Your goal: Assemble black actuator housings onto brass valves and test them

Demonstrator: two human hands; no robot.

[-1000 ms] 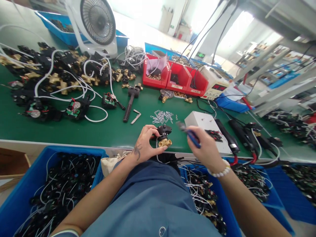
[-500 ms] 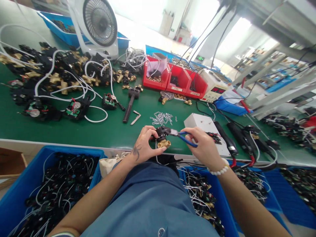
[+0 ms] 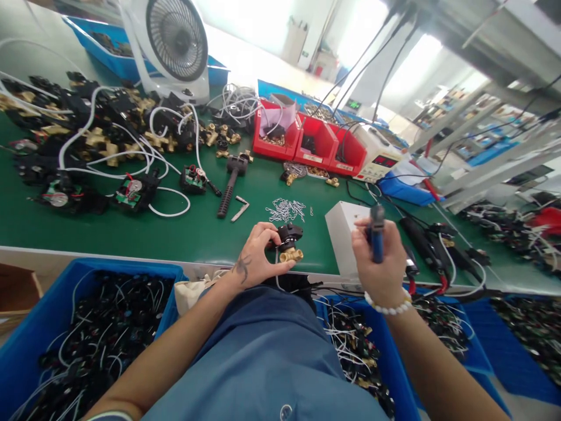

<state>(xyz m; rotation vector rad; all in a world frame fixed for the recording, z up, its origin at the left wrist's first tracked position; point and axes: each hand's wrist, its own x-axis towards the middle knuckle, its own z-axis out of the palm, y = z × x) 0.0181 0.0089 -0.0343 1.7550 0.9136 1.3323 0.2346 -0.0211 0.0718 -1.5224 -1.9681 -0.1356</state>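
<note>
My left hand (image 3: pixel 259 255) grips a brass valve with a black top (image 3: pixel 290 242) at the table's front edge, thumb by the brass, fingers at the black part. My right hand (image 3: pixel 380 257) is closed around blue-handled pliers (image 3: pixel 377 234), raised over a white box (image 3: pixel 344 231); the pliers look blurred. Beyond the valve lies a pile of small metal clips (image 3: pixel 287 209), with a single clip (image 3: pixel 311 211) just right of it. An L-shaped metal tool (image 3: pixel 240 209) and a black hammer (image 3: pixel 232 184) rest to the left of the clips.
Red bins (image 3: pixel 313 143) stand behind the clips, beside a power supply (image 3: pixel 377 162). Valves and cabled parts (image 3: pixel 100 128) cover the left, near a white fan (image 3: pixel 177 44). Black-handled tools (image 3: pixel 423 248) lie at right. Blue crates (image 3: pixel 175 270) of parts sit below the table.
My right hand has moved right with the pliers, away from the valve, and the pliers now point up and away. My left hand still holds the valve in nearly the same place.
</note>
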